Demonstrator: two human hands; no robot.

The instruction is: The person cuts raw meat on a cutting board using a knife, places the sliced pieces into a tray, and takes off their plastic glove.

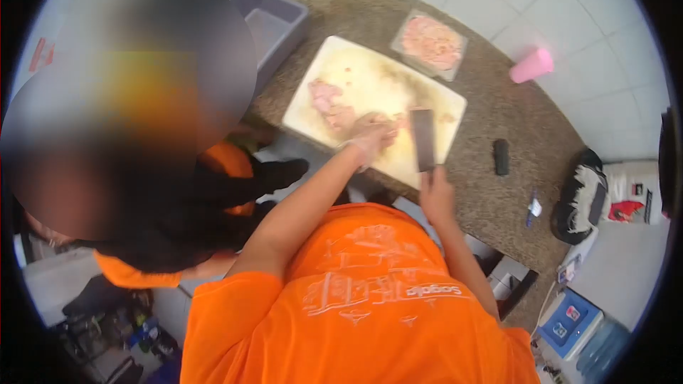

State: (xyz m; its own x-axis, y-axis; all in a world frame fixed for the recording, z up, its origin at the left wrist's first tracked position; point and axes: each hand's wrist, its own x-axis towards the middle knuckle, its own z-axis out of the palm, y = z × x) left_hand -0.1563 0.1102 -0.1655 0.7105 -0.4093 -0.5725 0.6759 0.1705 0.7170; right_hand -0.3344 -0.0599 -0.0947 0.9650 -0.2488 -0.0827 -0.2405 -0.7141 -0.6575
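A white cutting board (341,53) lies on the counter with pale pink raw meat (326,99) spread over its left side. My left hand (371,134), in a thin clear glove, presses down at the board's near side, fingers curled over some of the meat. Their tips are partly blurred. In my right hand (437,198) is the handle of a cleaver (422,135). Its broad dark blade lies over the right part of the board, a little apart from my left fingers. Small scraps and brownish wet smears mark the board around the blade.
Behind the board stands a clear tray of chopped meat (430,43). A grey plastic tub (284,32) is at the back left, near another person (235,171). To the right are a pink cup (532,65), a dark phone-like object (501,157) and a blue pen (530,212).
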